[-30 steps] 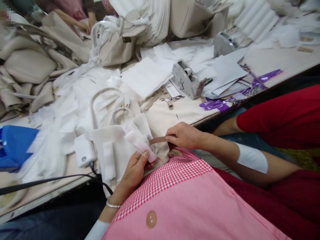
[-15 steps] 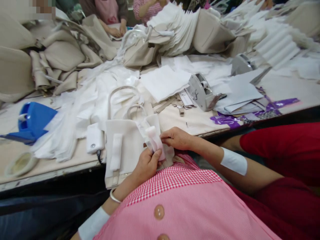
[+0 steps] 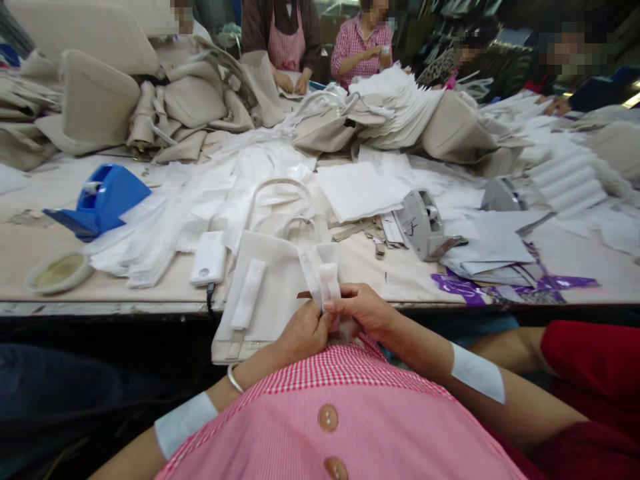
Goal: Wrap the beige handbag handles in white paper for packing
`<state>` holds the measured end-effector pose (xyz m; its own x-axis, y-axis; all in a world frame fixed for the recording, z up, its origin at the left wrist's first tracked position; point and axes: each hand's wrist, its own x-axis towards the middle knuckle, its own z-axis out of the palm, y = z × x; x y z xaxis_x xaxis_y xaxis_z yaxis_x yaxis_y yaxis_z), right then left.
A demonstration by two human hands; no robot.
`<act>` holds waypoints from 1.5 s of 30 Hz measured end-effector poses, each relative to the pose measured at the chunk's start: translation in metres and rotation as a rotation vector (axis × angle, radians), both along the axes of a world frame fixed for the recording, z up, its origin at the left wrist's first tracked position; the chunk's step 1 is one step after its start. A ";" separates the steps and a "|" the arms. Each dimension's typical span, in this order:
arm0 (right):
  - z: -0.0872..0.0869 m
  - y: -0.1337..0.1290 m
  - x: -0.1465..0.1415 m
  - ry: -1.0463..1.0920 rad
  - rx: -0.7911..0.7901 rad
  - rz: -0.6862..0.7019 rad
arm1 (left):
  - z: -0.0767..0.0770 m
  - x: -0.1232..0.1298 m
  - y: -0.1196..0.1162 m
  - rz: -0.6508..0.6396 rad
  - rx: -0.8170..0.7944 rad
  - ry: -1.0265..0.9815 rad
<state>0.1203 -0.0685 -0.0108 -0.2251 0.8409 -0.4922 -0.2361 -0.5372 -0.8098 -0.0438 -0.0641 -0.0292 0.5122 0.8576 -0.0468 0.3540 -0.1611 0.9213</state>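
A pale bag [image 3: 274,288] with looped handles lies at the table's front edge, partly against my apron. On its left part sits a foam-wrapped strap [image 3: 249,295]. My left hand [image 3: 304,328] is closed on the lower end of a white foam wrap [image 3: 329,283] at the bag's right side. The fingers of my right hand [image 3: 364,308] pinch that same wrap from the right. A thin brown strip [image 3: 303,295] sticks out left of the wrap. What lies under my fingers is hidden.
Left are a white power bank [image 3: 208,259] with a cable, a blue tape dispenser [image 3: 106,203] and a tape roll [image 3: 59,272]. A grey dispenser [image 3: 423,225] stands right. White sheets and beige bags [image 3: 100,103] pile behind; people work across the table.
The view has tilted up, showing more of the people opposite. My right hand has moved from the wrap's upper right edge down closer to my left hand, its thumb now on the wrap.
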 end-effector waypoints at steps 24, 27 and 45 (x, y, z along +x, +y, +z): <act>0.013 0.007 0.003 -0.064 -0.102 0.080 | 0.013 -0.005 -0.007 0.140 -0.313 -0.013; 0.018 0.015 0.016 -0.349 0.054 0.255 | 0.014 -0.004 -0.007 0.106 -0.386 -0.048; 0.011 0.045 0.047 -0.550 0.435 0.712 | 0.010 -0.007 -0.003 0.131 -0.529 0.111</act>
